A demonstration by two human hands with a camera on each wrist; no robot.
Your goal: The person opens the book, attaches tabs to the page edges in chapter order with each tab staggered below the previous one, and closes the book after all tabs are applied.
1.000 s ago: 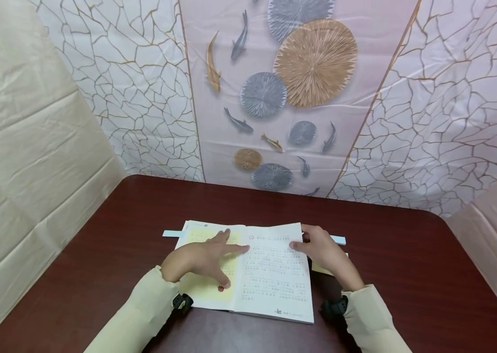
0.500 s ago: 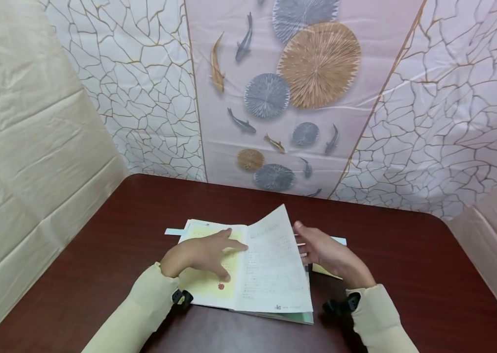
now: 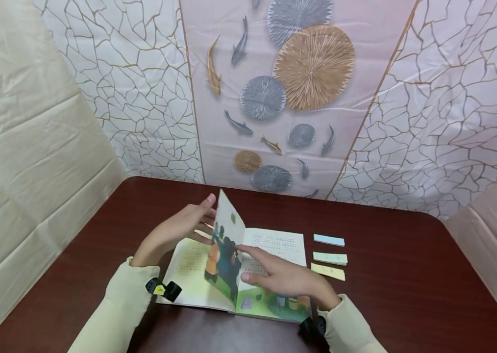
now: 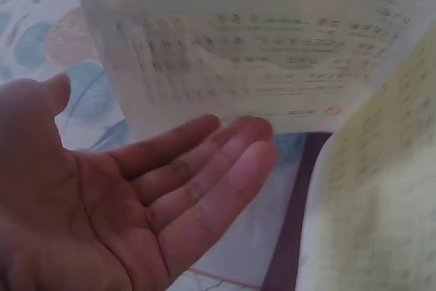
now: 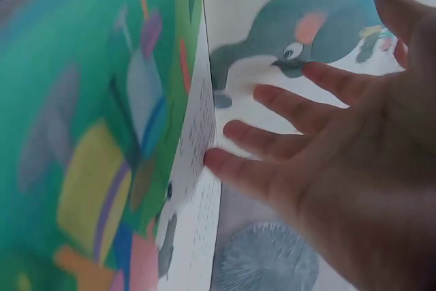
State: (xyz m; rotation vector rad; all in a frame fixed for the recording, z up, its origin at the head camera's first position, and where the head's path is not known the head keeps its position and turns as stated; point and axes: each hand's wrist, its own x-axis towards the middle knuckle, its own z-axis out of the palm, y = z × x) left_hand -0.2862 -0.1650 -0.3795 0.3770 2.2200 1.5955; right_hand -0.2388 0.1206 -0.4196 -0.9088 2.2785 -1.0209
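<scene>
An illustrated book (image 3: 277,239) lies open on the table. One leaf (image 3: 224,264) stands nearly upright at the spine, its colourful side toward the right. My right hand (image 3: 281,274) reaches over the right page, its extended fingertips at the leaf's picture side; the right wrist view shows those spread fingers (image 5: 293,110) against the painted animal. Left of the leaf, my left hand (image 3: 180,223) is held up above the yellow-tinted left page, palm toward the leaf. In the left wrist view its relaxed fingers (image 4: 211,202) overlap the leaf's printed side (image 4: 231,52).
Right of the book, a blue paper strip (image 3: 329,239), a green strip (image 3: 330,258) and a yellow strip (image 3: 328,271) lie in a column. The dark red tabletop (image 3: 389,274) ends at a patterned cloth wall (image 3: 270,122), with pale cloth (image 3: 32,147) on the left.
My right hand has let go of the right page's corner and swung the leaf up and leftward. My left hand has lifted off the left page and shifted left. The paper strips are uncovered.
</scene>
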